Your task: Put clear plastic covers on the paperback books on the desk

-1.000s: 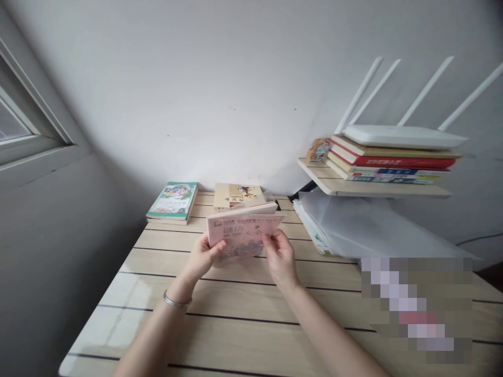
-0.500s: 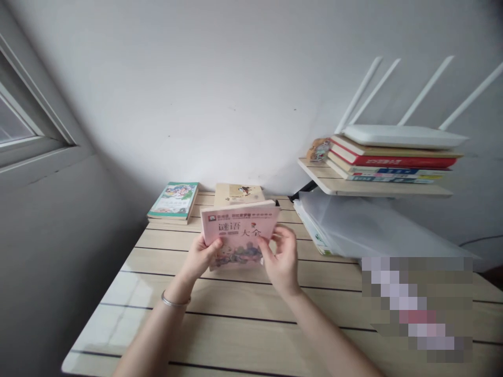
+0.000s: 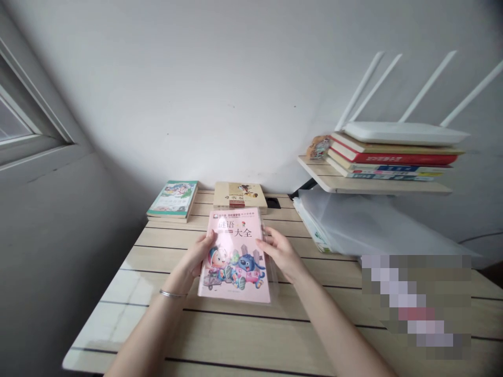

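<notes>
A pink book point(image 3: 236, 256) with cartoon figures on its front is between my hands, its cover facing me. My left hand point(image 3: 198, 254) grips the left edge, thumb on top and the other fingers partly hidden. At the right edge, my right hand point(image 3: 281, 251) has its thumb on the cover side and its fingers by the clear plastic. This transparent cover point(image 3: 274, 285) sticks out past the book's right side. Behind stands a beige book point(image 3: 239, 195) lying on the table, its near edge close to the pink book's top.
On the slatted table point(image 3: 236, 335), a green-edged book point(image 3: 173, 199) lies at the back left. A small shelf point(image 3: 377, 184) at right carries stacked books point(image 3: 396, 157) and a white router point(image 3: 404, 133). Plastic folders point(image 3: 353, 225) lie underneath. A blurred patch covers the right front.
The pink book has tilted back from nearly upright and come lower, showing its whole cover. My right hand has shifted from the front of the cover to its right edge.
</notes>
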Demonstrator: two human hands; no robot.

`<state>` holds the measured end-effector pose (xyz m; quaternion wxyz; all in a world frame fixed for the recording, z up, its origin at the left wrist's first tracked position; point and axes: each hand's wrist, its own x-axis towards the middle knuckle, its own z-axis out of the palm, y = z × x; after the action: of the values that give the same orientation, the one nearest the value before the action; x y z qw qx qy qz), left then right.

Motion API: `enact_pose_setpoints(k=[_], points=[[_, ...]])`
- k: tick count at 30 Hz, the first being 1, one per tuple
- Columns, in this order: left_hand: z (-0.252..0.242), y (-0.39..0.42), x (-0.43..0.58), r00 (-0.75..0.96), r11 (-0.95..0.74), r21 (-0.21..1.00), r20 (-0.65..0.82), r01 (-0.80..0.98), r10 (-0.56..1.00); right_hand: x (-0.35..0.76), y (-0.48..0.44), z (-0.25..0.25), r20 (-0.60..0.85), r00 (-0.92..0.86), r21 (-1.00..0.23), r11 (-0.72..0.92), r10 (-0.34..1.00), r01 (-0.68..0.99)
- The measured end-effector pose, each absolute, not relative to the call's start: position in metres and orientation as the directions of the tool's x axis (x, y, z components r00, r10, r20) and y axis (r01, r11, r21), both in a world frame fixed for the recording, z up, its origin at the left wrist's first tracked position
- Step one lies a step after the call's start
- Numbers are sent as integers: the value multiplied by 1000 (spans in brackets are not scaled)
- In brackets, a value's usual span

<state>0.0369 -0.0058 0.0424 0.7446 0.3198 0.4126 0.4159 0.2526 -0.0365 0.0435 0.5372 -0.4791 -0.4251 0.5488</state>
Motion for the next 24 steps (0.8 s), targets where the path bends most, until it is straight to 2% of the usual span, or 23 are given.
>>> enact_pose_setpoints(k=[6, 12, 16, 24], points=[[32, -7, 43, 160, 424, 887, -398, -183, 903, 258, -32, 36, -215, 26, -962, -207, 976, -177], [24, -7, 41, 44, 384, 922, -382, -55, 923, 260, -36, 40, -420, -15, -907, -420, 908, -24], [20, -5, 36, -3, 361, 929, -362, 82, 932, 258, -34, 38, -408, 19, -913, -408, 913, 16], [9, 3, 37, -142, 210, 905, -168, 371, 975, 254, -28, 22, -393, 80, -915, -398, 916, 60]])
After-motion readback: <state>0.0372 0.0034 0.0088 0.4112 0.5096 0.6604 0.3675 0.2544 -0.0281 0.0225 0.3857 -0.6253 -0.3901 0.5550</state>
